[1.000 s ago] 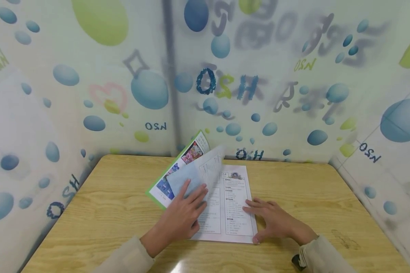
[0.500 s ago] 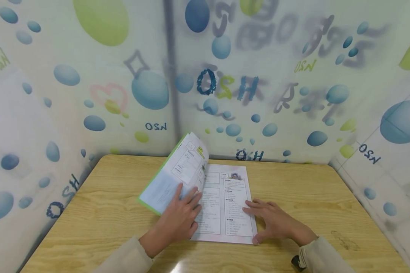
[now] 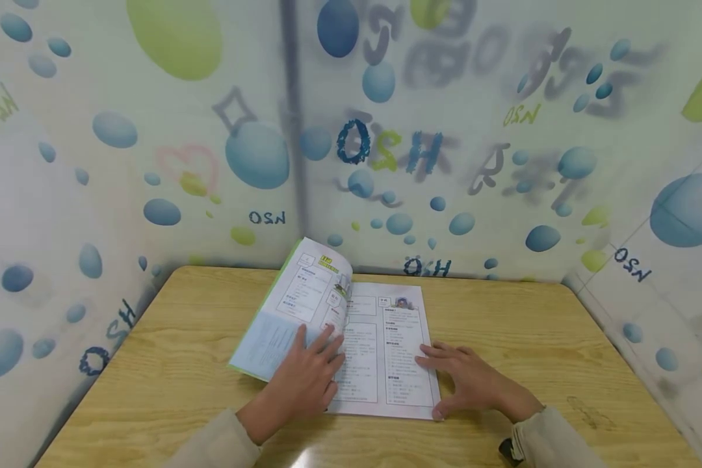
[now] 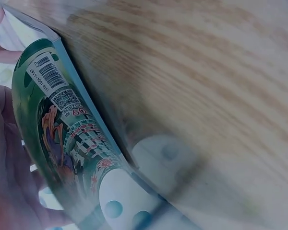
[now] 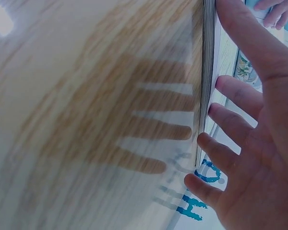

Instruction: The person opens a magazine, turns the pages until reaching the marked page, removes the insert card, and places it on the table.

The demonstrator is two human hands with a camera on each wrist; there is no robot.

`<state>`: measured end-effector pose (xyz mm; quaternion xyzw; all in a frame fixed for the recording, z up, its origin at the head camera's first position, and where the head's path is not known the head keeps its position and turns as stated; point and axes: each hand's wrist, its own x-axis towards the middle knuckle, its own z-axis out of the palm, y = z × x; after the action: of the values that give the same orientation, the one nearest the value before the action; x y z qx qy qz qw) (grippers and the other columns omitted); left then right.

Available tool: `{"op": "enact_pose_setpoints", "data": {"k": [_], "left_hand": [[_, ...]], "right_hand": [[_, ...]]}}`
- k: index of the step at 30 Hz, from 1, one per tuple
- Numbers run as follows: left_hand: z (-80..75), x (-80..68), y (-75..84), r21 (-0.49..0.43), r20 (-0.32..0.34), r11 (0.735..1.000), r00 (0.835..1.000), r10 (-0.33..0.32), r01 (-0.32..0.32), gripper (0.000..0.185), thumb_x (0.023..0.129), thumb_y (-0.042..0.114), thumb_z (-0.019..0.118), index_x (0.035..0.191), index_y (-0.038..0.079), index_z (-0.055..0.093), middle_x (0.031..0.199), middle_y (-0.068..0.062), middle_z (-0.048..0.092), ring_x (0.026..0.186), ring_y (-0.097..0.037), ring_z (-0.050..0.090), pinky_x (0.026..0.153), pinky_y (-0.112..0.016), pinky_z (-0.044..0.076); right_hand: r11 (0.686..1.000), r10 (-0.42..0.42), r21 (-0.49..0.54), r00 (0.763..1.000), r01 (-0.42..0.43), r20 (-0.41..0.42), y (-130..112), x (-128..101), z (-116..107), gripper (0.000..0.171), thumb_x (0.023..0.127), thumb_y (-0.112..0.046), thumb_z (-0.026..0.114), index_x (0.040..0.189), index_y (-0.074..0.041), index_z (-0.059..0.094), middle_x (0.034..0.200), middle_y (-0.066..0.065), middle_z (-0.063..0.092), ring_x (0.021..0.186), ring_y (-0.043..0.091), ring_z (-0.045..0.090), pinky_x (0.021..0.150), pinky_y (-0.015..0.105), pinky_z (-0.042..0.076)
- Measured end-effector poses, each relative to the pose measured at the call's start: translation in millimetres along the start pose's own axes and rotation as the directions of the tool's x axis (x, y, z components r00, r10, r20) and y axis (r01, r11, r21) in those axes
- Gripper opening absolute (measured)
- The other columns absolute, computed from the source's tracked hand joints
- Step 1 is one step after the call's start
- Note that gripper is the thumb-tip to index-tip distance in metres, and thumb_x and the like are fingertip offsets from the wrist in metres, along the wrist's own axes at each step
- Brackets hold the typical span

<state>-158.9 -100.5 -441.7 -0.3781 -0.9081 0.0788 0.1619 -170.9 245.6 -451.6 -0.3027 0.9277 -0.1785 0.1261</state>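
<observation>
A magazine (image 3: pixel 406 357) lies open on the wooden table in the head view. Its left pages (image 3: pixel 295 279) and green-edged cover tilt up off the table. My left hand (image 3: pixel 304 377) rests on the lower part of those left pages, fingers spread. At the right edge my right hand (image 3: pixel 468 377) has its fingertips on the page and its thumb by the lower corner. The left wrist view shows the glossy green cover (image 4: pixel 33 91) with a barcode, my left hand (image 4: pixel 14 158) beside it. In the right wrist view, fingers of my right hand (image 5: pixel 259 124) touch the magazine's edge.
The wooden table (image 3: pixel 169 351) extends on both sides of the magazine. Behind it stands a pale curtain-like wall (image 3: pixel 257 84) patterned with blue and green drops and lettering. A dark band (image 3: pixel 509 450) shows at the right sleeve.
The lifted pages and cover have swung over to the left and lower, showing a fresh left page. My left hand has shifted slightly left and down with them. The right hand stays put.
</observation>
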Motion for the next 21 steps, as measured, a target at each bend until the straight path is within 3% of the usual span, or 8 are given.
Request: {"op": "enact_pose_setpoints", "data": {"k": [4,11,21], "left_hand": [[0.8,-1.6,0.4,-0.040,0.018,0.999,1.000,-0.010,0.011,0.034,0.090,0.032,0.057,0.114,0.012,0.071,0.139,-0.010,0.058,0.134,-0.035,0.047,0.094,-0.070,0.039],[1.1,-2.1,2.8,-0.145,0.070,0.985,0.994,-0.080,0.089,0.034,0.091,0.029,0.054,0.113,0.009,0.070,0.141,-0.015,0.055,0.134,-0.039,0.046,0.085,-0.069,0.045],[3.7,-1.0,5.0,-0.183,0.081,0.971,0.987,-0.139,0.152,0.041,0.093,0.043,0.056,0.111,0.008,0.070,0.139,-0.017,0.054,0.131,-0.041,0.047,0.078,-0.063,0.051]], "right_hand": [[1.000,-0.004,-0.005,1.000,0.004,-0.006,-0.5,-0.3,0.5,0.100,0.068,-0.072,0.073,0.144,-0.010,0.054,0.154,0.012,0.042,0.144,0.041,0.032,0.108,0.067,0.025],[1.000,0.005,0.012,1.000,-0.005,0.002,-1.4,-0.5,0.1,0.099,0.069,-0.071,0.074,0.144,-0.010,0.053,0.155,0.012,0.041,0.144,0.041,0.030,0.108,0.067,0.023],[1.000,-0.006,-0.002,1.000,0.006,0.000,-0.2,0.2,0.1,0.099,0.068,-0.071,0.074,0.144,-0.010,0.053,0.154,0.012,0.042,0.144,0.042,0.031,0.108,0.067,0.025]]}}
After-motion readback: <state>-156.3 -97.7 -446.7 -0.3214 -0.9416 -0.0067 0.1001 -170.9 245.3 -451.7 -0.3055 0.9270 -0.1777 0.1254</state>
